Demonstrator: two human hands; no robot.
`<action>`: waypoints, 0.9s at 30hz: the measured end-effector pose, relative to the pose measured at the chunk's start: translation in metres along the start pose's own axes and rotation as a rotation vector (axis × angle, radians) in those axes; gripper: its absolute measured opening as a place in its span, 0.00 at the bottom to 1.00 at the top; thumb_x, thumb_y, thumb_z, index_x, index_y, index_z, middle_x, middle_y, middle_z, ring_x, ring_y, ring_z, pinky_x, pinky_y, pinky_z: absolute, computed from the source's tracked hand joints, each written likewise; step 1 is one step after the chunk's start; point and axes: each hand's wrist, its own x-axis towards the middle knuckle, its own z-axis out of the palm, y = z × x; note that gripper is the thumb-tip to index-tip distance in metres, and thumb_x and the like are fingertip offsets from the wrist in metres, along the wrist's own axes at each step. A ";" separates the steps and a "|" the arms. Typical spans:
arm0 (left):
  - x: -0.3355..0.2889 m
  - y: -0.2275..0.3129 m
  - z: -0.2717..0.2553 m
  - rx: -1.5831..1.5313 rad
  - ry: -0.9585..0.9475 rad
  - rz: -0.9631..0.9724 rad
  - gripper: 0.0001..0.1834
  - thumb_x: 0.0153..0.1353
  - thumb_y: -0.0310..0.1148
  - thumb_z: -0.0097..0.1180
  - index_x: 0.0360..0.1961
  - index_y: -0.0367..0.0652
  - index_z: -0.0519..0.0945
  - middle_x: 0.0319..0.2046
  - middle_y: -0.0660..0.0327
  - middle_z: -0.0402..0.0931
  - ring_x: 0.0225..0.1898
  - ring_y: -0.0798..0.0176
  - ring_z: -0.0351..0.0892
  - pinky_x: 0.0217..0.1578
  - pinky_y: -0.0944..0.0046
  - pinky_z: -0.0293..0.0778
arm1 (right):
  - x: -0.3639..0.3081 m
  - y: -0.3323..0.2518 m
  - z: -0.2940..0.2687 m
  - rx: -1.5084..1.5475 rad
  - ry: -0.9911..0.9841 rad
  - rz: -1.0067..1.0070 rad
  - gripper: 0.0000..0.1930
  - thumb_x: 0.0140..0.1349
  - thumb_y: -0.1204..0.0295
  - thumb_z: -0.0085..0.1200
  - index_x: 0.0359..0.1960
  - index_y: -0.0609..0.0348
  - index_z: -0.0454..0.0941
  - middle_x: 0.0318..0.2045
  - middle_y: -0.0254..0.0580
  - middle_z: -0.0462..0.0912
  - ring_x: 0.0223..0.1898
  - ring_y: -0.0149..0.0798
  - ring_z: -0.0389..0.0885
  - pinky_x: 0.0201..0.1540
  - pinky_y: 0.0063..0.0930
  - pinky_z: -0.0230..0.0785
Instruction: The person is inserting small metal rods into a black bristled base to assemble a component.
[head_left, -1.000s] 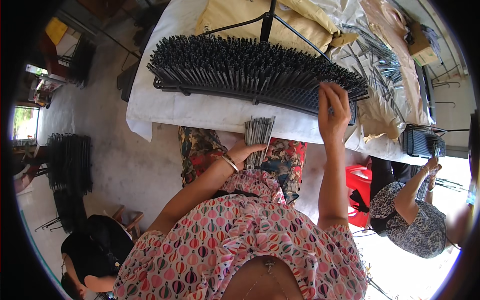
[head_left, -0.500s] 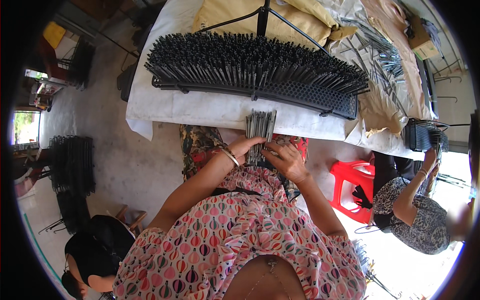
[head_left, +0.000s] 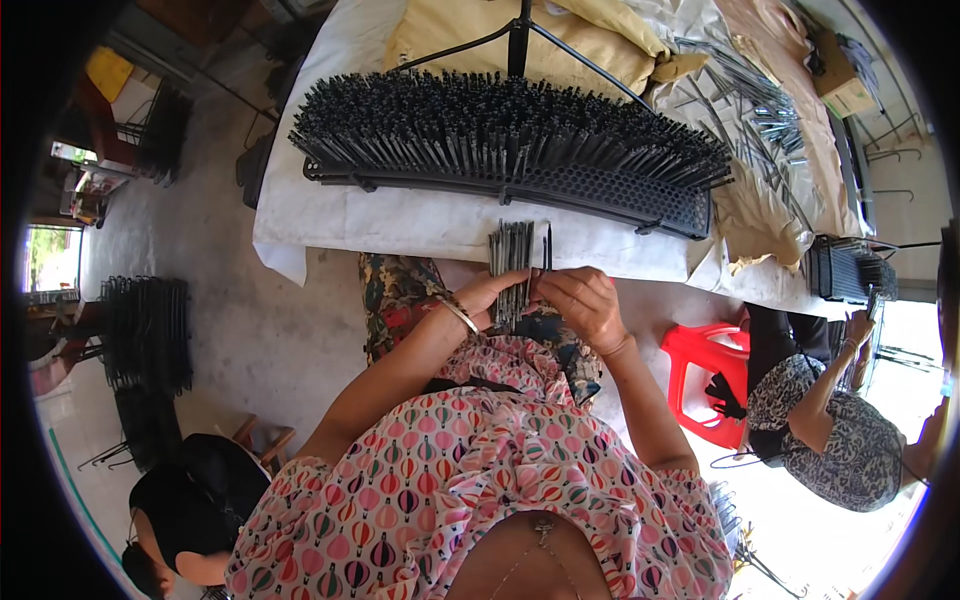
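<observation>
My left hand (head_left: 487, 294) is closed round an upright bundle of thin dark metal rods (head_left: 512, 243), held over my lap just short of the table edge. Beside it, my right hand (head_left: 590, 308) pinches one or two thin black rods (head_left: 548, 244) that stand slightly apart from the bundle. My fingertips hide the lower part of these. On the table ahead lies a long black perforated rack (head_left: 625, 200) with a black wire frame. Densely packed upright black rods (head_left: 480, 125) fill most of it; bare holes show along its near right part.
White cloth (head_left: 400, 215) covers the table; tan sheeting and loose rods (head_left: 765, 140) lie at the far right. A co-worker (head_left: 830, 430) handles rods by a smaller rack, near a red plastic stool (head_left: 700, 375). Another person (head_left: 200, 500) sits at lower left, near hanging black racks (head_left: 145, 330).
My right hand has shifted slightly right, drawing one or two rods apart from the bundle. My left hand keeps its hold. The co-worker's arm at right has moved a little.
</observation>
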 end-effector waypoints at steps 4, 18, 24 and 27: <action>0.002 0.000 0.005 0.078 -0.002 0.049 0.13 0.57 0.32 0.57 0.41 0.39 0.76 0.35 0.57 0.79 0.36 0.63 0.79 0.37 0.63 0.78 | 0.012 0.008 -0.010 0.119 0.139 0.224 0.14 0.43 0.81 0.58 0.36 0.59 0.78 0.36 0.38 0.80 0.39 0.39 0.77 0.40 0.30 0.68; 0.001 0.000 0.007 0.199 0.092 0.025 0.12 0.55 0.31 0.59 0.40 0.40 0.76 0.35 0.57 0.78 0.36 0.64 0.79 0.34 0.65 0.77 | 0.071 0.105 -0.107 0.408 0.492 0.589 0.05 0.55 0.79 0.56 0.34 0.65 0.79 0.33 0.35 0.82 0.36 0.24 0.75 0.42 0.17 0.66; 0.001 -0.001 0.004 0.170 0.071 0.038 0.14 0.56 0.29 0.58 0.43 0.39 0.74 0.37 0.55 0.78 0.37 0.61 0.79 0.36 0.63 0.77 | 0.075 0.112 -0.106 0.403 0.356 0.493 0.05 0.55 0.80 0.56 0.34 0.65 0.78 0.34 0.38 0.81 0.37 0.26 0.76 0.43 0.18 0.67; 0.002 0.000 0.001 0.169 0.008 0.050 0.14 0.56 0.28 0.57 0.44 0.38 0.73 0.38 0.54 0.78 0.37 0.60 0.79 0.37 0.62 0.78 | 0.075 0.115 -0.109 0.396 0.325 0.494 0.05 0.55 0.81 0.56 0.33 0.65 0.77 0.34 0.38 0.81 0.37 0.26 0.76 0.43 0.19 0.67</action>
